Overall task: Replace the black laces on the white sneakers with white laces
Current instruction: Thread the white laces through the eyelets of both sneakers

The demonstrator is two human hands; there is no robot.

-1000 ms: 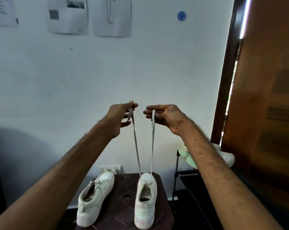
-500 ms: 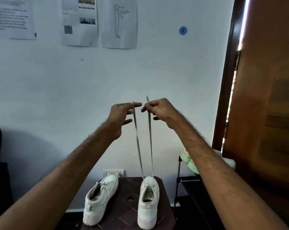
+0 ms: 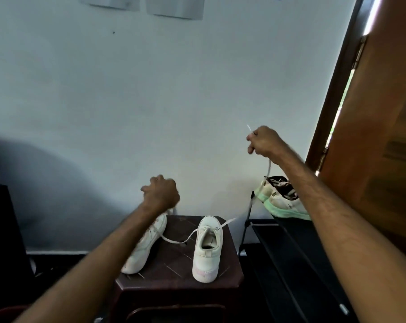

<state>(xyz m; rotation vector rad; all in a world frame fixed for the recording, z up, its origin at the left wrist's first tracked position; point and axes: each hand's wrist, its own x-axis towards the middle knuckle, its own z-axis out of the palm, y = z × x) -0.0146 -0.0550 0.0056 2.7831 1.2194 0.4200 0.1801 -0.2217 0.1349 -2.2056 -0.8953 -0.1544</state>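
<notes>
Two white sneakers stand on a dark brown stool [image 3: 178, 266]. The left sneaker [image 3: 146, 245] leans to the left and the right sneaker [image 3: 208, 250] sits upright, heel toward me. A white lace [image 3: 174, 241] passes through the right sneaker's front eyelets. One end sags across the stool and rises under my left hand [image 3: 161, 194], which is curled above the left sneaker's toe and appears to hold it. The other end climbs to the right into my right hand [image 3: 263, 142], which grips it in a fist, with the tip poking out above.
A black shoe rack [image 3: 279, 241] stands right of the stool and carries a green-soled sneaker [image 3: 283, 201]. A wooden door [image 3: 372, 136] fills the right side. The white wall is close behind the stool. A dark object sits at the far left.
Both hands came down and spread apart. The left dropped low over the left sneaker and the right swung out to the right, so the lace went from two upright strands to a wide, slack spread.
</notes>
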